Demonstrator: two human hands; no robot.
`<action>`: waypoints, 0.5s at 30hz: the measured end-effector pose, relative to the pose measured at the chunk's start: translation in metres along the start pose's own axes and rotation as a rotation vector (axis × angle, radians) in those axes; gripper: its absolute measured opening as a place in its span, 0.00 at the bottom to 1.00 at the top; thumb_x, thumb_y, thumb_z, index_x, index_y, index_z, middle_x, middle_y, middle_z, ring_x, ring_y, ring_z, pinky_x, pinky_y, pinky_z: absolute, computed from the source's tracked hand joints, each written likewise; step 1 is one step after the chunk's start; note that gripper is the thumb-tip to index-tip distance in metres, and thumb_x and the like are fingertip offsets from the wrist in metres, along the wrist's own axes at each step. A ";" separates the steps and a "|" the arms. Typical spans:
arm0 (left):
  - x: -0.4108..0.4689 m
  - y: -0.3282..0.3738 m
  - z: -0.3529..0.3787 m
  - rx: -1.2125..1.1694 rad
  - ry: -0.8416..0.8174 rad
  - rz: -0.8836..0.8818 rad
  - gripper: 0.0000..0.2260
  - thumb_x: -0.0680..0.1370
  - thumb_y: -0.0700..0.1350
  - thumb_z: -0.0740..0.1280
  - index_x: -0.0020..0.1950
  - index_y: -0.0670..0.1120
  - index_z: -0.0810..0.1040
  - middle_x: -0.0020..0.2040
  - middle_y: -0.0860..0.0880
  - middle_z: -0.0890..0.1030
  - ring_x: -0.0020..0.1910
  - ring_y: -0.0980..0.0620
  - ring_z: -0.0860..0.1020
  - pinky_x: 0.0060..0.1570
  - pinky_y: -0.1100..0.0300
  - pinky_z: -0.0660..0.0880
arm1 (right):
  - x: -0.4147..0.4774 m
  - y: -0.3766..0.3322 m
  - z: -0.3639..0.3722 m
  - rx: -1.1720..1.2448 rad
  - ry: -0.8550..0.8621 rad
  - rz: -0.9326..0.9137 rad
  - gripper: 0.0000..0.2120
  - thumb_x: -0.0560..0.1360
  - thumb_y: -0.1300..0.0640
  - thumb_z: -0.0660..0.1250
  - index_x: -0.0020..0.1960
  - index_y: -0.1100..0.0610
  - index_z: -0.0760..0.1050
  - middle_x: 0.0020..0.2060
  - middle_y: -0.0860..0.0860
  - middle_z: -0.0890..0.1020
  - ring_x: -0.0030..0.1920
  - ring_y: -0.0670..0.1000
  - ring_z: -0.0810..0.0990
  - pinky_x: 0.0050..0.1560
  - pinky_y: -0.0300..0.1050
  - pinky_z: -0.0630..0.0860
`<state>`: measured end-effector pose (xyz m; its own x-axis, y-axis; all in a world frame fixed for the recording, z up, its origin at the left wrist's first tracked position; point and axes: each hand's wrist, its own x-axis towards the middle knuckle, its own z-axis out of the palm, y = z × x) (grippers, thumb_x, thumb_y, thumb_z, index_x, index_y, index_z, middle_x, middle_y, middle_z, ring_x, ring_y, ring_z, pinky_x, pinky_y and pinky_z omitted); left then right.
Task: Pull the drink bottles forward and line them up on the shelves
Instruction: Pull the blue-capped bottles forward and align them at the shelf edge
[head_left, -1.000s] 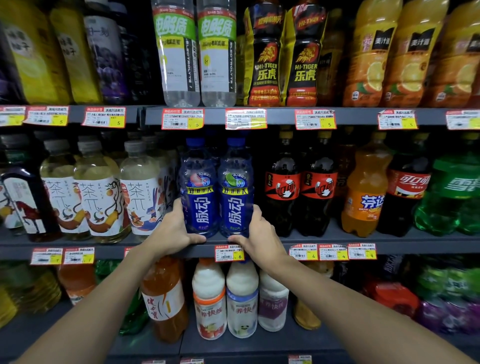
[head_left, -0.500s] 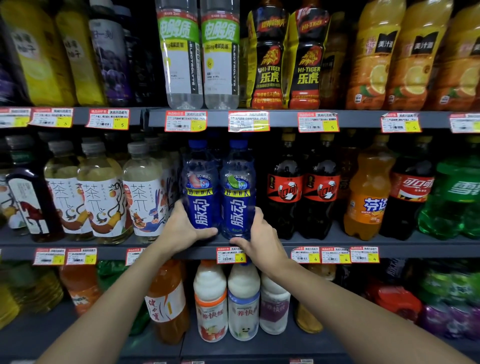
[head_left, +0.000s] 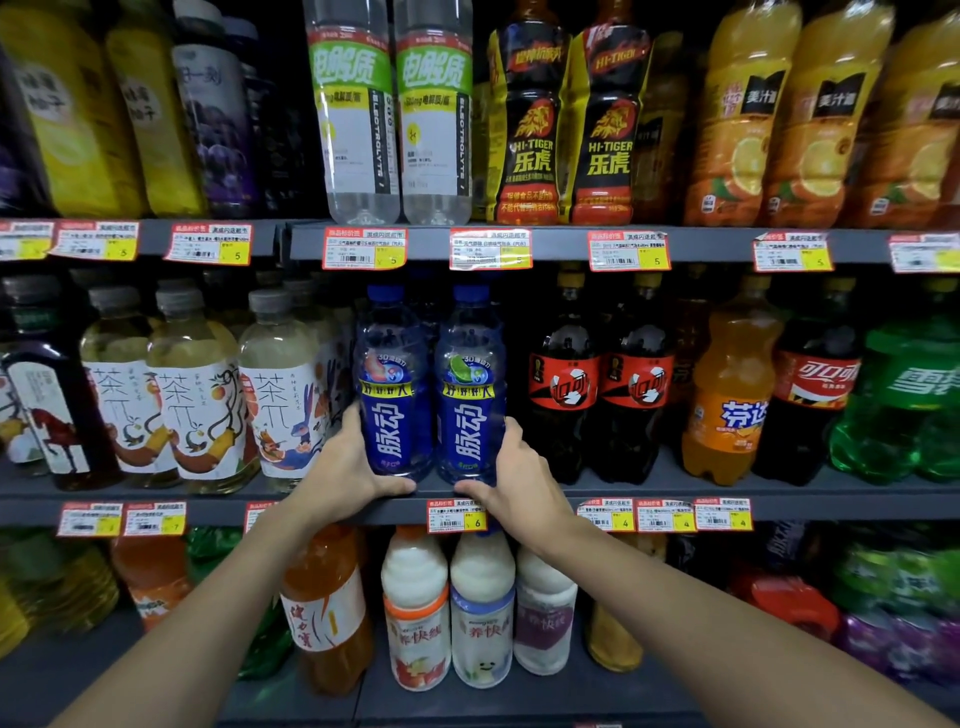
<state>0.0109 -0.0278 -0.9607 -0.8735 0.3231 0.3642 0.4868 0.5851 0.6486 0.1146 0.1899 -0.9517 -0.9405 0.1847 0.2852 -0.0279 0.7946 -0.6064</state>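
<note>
Two blue-labelled drink bottles stand side by side at the front of the middle shelf (head_left: 675, 493). My left hand (head_left: 345, 462) grips the base of the left blue bottle (head_left: 392, 395), thumb under its front and fingers round its left side. My right hand (head_left: 511, 473) grips the base of the right blue bottle (head_left: 470, 400) the same way from the right. More blue bottles stand in the dark behind them. Both bottles are upright and touch each other.
Pale tea bottles (head_left: 280, 395) stand just left of my left hand, dark cola bottles (head_left: 566, 395) just right of my right hand. The upper shelf carries clear electrolyte bottles (head_left: 358, 119) and black-yellow energy drinks (head_left: 530, 119). White milk drinks (head_left: 415, 603) stand on the shelf below.
My hands stay on the two blue bottles throughout. The view has shifted slightly, so bottles and hands sit a little lower and more to the right.
</note>
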 end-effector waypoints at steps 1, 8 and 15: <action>0.000 0.000 0.001 -0.001 0.004 0.002 0.56 0.58 0.54 0.85 0.76 0.48 0.54 0.69 0.46 0.75 0.57 0.56 0.72 0.58 0.60 0.68 | -0.001 0.000 0.000 -0.002 0.000 0.002 0.47 0.72 0.45 0.77 0.78 0.58 0.53 0.68 0.57 0.76 0.67 0.56 0.76 0.65 0.54 0.76; 0.001 -0.002 0.000 0.006 0.005 0.026 0.57 0.58 0.54 0.85 0.77 0.48 0.54 0.69 0.46 0.75 0.57 0.57 0.72 0.58 0.61 0.68 | 0.002 -0.001 -0.001 -0.004 -0.010 0.007 0.47 0.71 0.46 0.78 0.78 0.60 0.53 0.68 0.58 0.75 0.67 0.57 0.76 0.65 0.54 0.76; 0.002 -0.003 -0.003 -0.025 -0.019 0.005 0.57 0.57 0.54 0.85 0.76 0.48 0.54 0.69 0.47 0.76 0.61 0.52 0.77 0.63 0.54 0.73 | 0.002 -0.001 0.000 0.005 -0.003 0.018 0.47 0.71 0.47 0.79 0.77 0.59 0.55 0.67 0.58 0.77 0.66 0.56 0.77 0.64 0.53 0.76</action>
<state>0.0080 -0.0310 -0.9602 -0.8710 0.3402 0.3545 0.4906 0.5647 0.6636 0.1129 0.1894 -0.9503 -0.9418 0.1972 0.2723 -0.0129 0.7882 -0.6153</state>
